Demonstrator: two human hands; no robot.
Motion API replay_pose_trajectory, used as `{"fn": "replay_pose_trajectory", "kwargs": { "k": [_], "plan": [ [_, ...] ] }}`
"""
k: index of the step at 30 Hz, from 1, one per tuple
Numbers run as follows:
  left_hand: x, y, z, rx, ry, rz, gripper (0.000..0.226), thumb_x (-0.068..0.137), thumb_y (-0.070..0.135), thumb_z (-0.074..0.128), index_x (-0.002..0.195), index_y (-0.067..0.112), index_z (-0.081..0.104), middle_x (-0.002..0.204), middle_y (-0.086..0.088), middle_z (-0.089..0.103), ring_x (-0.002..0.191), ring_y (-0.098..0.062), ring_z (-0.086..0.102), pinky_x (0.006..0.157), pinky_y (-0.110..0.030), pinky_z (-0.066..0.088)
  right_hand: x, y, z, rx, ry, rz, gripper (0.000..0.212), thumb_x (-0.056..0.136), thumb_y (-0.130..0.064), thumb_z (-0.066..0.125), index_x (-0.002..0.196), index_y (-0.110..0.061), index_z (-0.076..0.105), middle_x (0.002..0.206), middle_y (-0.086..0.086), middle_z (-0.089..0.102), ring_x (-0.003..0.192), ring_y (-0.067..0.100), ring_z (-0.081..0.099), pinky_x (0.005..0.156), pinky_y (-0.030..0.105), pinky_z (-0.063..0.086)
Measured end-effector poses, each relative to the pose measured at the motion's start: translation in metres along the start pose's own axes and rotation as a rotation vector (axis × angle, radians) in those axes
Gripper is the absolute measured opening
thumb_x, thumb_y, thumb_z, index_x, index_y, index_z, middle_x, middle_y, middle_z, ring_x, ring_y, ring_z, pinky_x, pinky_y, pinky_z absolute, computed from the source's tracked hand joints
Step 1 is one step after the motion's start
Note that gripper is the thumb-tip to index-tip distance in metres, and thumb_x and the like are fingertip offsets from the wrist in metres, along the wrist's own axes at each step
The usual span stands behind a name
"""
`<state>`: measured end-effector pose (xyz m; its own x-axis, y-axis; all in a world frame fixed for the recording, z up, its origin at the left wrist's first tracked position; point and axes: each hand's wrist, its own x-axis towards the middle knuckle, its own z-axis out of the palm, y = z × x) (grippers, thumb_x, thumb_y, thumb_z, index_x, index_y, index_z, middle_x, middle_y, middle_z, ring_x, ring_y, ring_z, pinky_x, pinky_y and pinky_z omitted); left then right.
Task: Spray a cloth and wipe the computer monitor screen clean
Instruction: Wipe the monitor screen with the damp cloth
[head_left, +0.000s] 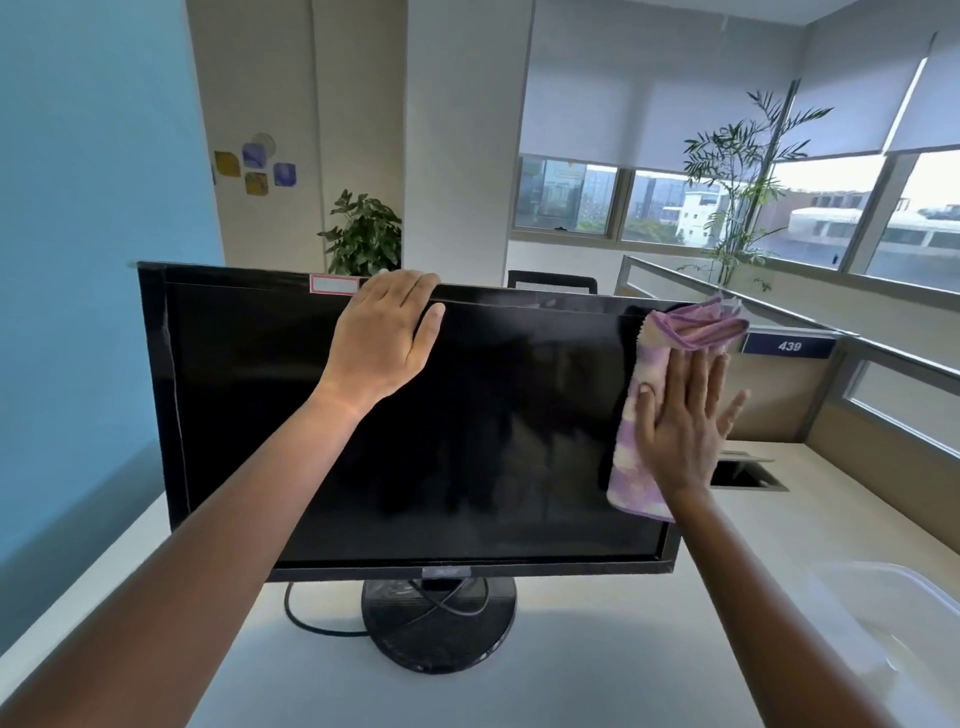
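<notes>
A black computer monitor (291, 405) stands on a round base on a pale desk, its screen dark. My left hand (382, 338) grips the monitor's top edge near the middle, fingers curled over the back. A purple and white cloth (636, 467) lies flat against the screen's right side, its upper end folded over the top right corner. My right hand (680, 415) presses the cloth to the screen with fingers spread flat. No spray bottle is in view.
A clear plastic tub (883, 597) sits on the desk at the lower right. A cable opening (748, 475) is set in the desk behind the monitor's right side. A black cable (301, 618) loops by the base. Partition walls stand to the right.
</notes>
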<state>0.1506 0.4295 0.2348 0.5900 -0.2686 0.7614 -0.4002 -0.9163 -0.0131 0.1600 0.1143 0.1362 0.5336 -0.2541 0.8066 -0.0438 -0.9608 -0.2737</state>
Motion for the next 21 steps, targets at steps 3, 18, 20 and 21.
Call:
{"fn": "replay_pose_trajectory", "kwargs": {
  "k": [3, 18, 20, 21],
  "plan": [
    [-0.006, -0.012, -0.007, 0.018, -0.012, -0.042, 0.063, 0.092, 0.039, 0.011, 0.13, 0.004, 0.047, 0.13, -0.014, 0.056, 0.123, -0.029, 0.048, 0.11, -0.039, 0.032, 0.0, -0.02, 0.003, 0.112, 0.008, 0.09, 0.061, 0.092, -0.045, 0.015, 0.147, -0.02, 0.005, 0.157, 0.011, 0.007, 0.145, 0.029, 0.001, 0.115, 0.054, -0.001],
    [-0.033, -0.095, -0.041, 0.098, -0.036, -0.145, 0.048, 0.095, 0.026, 0.022, 0.128, 0.002, 0.048, 0.127, -0.017, 0.056, 0.121, -0.033, 0.049, 0.108, -0.043, 0.033, -0.027, -0.135, 0.018, 0.249, 0.014, 0.056, 0.058, 0.093, -0.045, 0.018, 0.143, -0.021, -0.001, 0.154, 0.009, 0.0, 0.143, 0.03, -0.002, 0.115, 0.054, -0.001],
    [-0.037, -0.112, -0.048, 0.094, -0.047, -0.162, 0.05, 0.094, 0.027, 0.021, 0.128, 0.003, 0.048, 0.127, -0.017, 0.057, 0.123, -0.032, 0.048, 0.109, -0.043, 0.031, -0.031, -0.16, 0.021, 0.246, 0.033, 0.027, 0.058, 0.094, -0.043, 0.022, 0.144, -0.019, 0.003, 0.152, 0.008, 0.0, 0.142, 0.03, 0.001, 0.114, 0.056, 0.003],
    [-0.039, -0.12, -0.051, 0.09, -0.053, -0.169, 0.05, 0.094, 0.028, 0.02, 0.128, 0.003, 0.048, 0.128, -0.016, 0.056, 0.124, -0.032, 0.047, 0.11, -0.043, 0.03, -0.033, -0.173, 0.023, 0.245, 0.039, 0.019, 0.059, 0.094, -0.042, 0.024, 0.145, -0.016, 0.007, 0.153, 0.01, 0.004, 0.141, 0.031, 0.003, 0.114, 0.057, 0.005]
  ]
}}
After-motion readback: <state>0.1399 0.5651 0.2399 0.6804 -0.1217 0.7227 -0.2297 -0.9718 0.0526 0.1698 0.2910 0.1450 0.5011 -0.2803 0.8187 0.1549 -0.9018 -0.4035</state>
